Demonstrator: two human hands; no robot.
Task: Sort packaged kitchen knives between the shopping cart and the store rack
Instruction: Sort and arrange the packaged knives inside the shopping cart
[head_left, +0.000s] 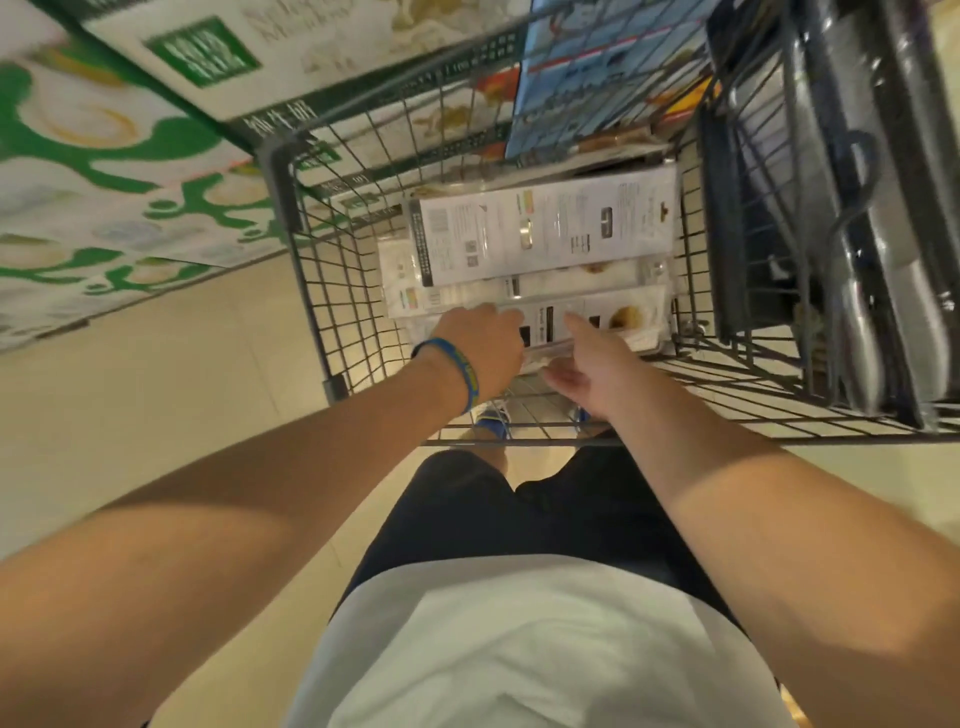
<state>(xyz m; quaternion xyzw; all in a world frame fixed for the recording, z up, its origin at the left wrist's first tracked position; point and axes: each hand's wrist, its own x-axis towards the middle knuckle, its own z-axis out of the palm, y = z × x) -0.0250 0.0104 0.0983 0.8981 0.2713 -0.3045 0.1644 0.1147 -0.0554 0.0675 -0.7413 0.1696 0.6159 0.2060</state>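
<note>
**Q:** Where is the nearest knife package being carried?

**A:** It is being carried in the shopping cart, at the near edge of the stack, with its long axis lying crosswise to both forearms.

**Q:** How are the fingers being set?

**A:** The left hand is being curled over the package's left end; whether a grip is closed cannot be told. The right hand is being rested released, forefinger straight on its middle. The store rack is standing rightward.
</note>
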